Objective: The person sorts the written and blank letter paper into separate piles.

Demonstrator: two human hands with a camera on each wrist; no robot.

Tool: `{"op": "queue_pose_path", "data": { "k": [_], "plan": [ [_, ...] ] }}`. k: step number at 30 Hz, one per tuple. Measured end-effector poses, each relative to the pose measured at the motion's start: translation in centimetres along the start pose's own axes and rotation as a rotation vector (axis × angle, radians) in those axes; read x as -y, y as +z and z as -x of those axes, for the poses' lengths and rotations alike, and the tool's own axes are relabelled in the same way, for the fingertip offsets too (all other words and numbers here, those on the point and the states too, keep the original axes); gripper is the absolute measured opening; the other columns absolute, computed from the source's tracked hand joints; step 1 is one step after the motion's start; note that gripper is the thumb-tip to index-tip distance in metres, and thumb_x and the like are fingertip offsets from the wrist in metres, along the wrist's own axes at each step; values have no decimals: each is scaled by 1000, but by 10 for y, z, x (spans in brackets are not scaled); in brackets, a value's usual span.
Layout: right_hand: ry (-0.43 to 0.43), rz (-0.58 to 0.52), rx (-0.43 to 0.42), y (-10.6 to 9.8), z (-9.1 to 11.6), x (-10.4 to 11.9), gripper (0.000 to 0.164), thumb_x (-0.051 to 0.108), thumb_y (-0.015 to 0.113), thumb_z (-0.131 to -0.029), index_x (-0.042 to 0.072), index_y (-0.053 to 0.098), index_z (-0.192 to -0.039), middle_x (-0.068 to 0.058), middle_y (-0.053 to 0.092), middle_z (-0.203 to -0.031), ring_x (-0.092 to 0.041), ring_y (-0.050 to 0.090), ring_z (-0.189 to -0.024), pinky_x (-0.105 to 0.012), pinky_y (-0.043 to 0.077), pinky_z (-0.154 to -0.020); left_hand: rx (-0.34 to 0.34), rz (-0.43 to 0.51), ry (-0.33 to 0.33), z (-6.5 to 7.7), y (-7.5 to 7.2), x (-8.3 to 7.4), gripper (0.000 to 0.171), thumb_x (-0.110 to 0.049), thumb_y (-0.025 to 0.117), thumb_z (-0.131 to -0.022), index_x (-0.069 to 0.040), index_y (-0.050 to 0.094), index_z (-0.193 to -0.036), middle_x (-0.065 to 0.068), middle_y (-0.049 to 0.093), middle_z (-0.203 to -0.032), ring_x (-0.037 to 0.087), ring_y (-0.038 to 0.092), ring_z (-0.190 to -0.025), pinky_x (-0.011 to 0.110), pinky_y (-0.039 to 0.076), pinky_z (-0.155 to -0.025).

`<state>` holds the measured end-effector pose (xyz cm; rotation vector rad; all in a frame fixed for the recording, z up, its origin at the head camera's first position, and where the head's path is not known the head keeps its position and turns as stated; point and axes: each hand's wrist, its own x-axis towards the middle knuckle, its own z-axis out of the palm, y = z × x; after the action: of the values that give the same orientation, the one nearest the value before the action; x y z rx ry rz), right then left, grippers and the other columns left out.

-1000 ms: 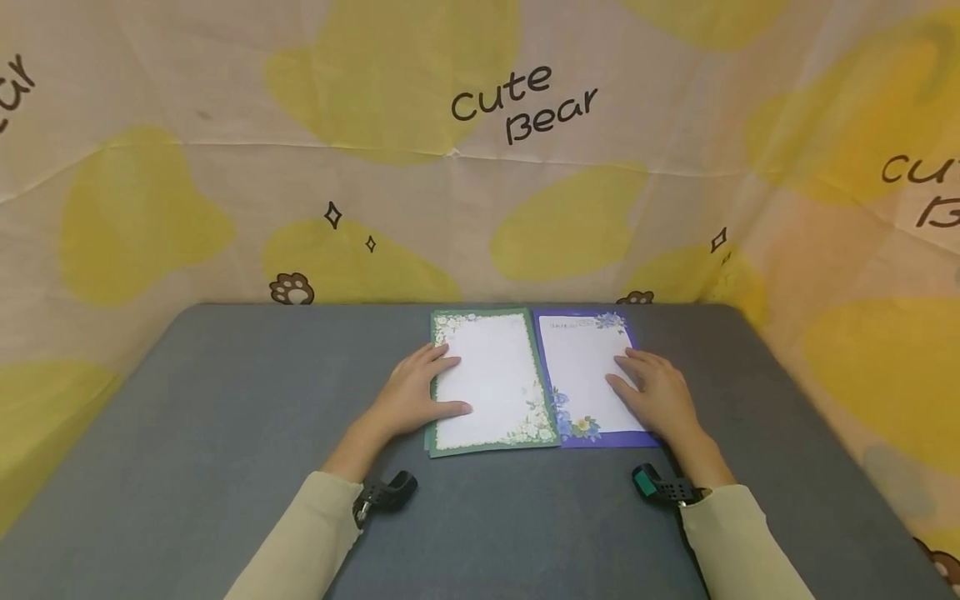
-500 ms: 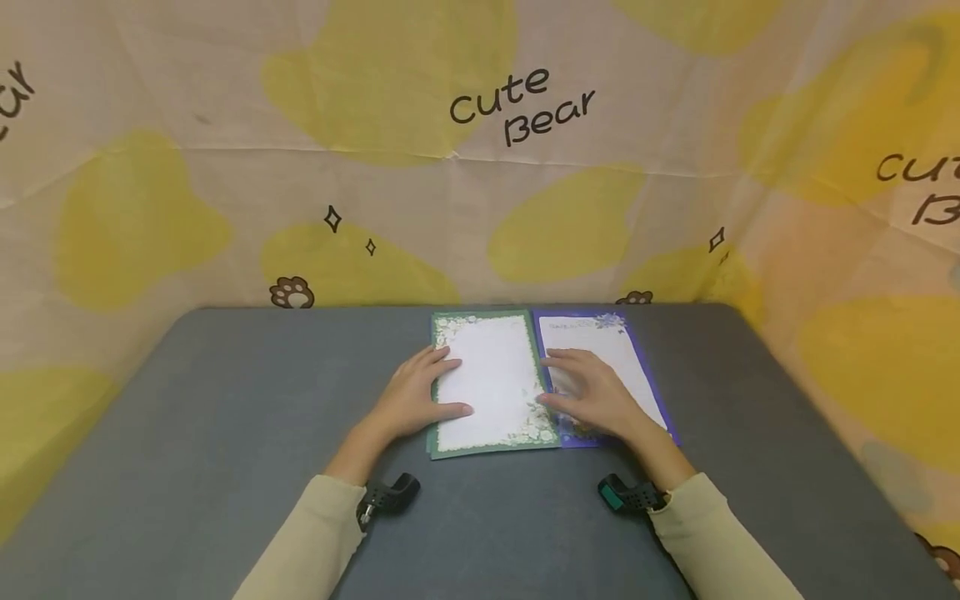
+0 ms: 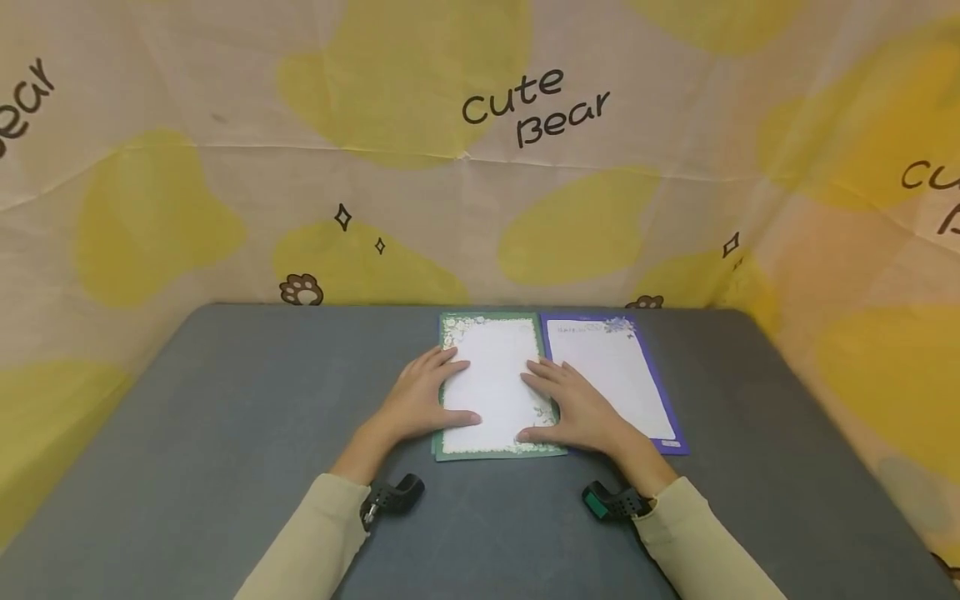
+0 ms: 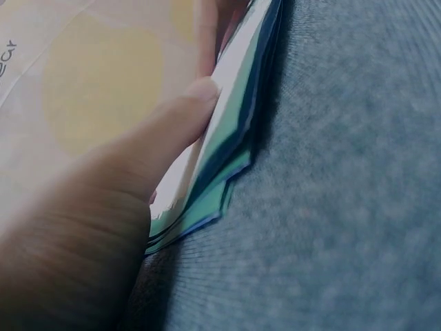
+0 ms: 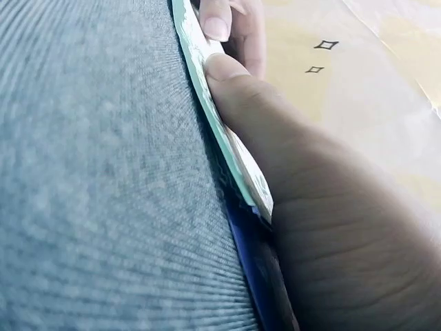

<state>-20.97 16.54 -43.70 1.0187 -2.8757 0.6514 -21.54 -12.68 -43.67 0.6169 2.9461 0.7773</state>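
A stack of green-bordered stationery sheets point(image 3: 491, 375) with white flowers lies flat on the table. My left hand point(image 3: 416, 396) rests over its left edge, thumb and fingers spread on the white face. Over the right edge lies my right hand point(image 3: 581, 408), fingers and thumb stretched onto the same top sheet. Beneath and beyond the right hand is a purple-bordered sheet point(image 3: 611, 367) with blue flowers, partly covered. In the left wrist view the thumb touches the paper, and several layered green edges point(image 4: 210, 200) show. The right wrist view has the right thumb point(image 5: 231, 72) on the green-edged sheet.
A grey table point(image 3: 262, 433) carries the papers near its far edge. Behind it hangs a pale cloth point(image 3: 420, 192) with yellow patches and lettering. Each wrist wears a black strap device point(image 3: 393, 497).
My right hand has moved left, off the purple-bordered sheet's right side and onto the green-bordered stack's right edge. The left hand has stayed on the stack's left edge.
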Motion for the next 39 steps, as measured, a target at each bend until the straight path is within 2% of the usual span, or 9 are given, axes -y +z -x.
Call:
{"op": "queue_pose_path", "data": {
  "k": [6,12,23,31,39],
  "plan": [
    [14,19,-5,2,1,1,91,62,78,-77,11,52,-148,-10,43,-160,-34,36,-151,-59,24,-125,18,-34,29,0,1,1,96,-70,78,-72,-22,50,-151,8,32,-166,34,20,-158,65,21,-123],
    [25,7,-14,2,0,1,91,62,79,-76,12,53,-147,-9,44,-160,-34,36,-151,-58,24,-125,18,-39,42,1,0,0,99,-69,80,-69,-21,50,-151,9,32,-166,36,21,-157,62,19,-125],
    [39,-9,-23,3,-1,0,88,60,79,-77,12,54,-147,-10,45,-159,-34,37,-151,-57,24,-125,15,-37,26,0,1,0,97,-68,80,-70,-22,50,-150,8,33,-166,35,23,-157,61,19,-125],
    [48,-14,-50,4,0,-3,78,51,75,-86,13,51,-150,-12,44,-159,-39,41,-147,-60,32,-120,11,-43,28,-1,2,1,96,-68,80,-71,-22,51,-150,7,35,-165,34,23,-157,61,19,-126],
    [71,2,-50,3,-2,-1,71,52,71,-90,15,53,-148,-10,47,-157,-36,43,-146,-59,34,-119,6,-30,20,-2,3,1,91,-66,78,-74,-23,52,-149,6,36,-165,34,23,-157,61,18,-126]
  ]
}}
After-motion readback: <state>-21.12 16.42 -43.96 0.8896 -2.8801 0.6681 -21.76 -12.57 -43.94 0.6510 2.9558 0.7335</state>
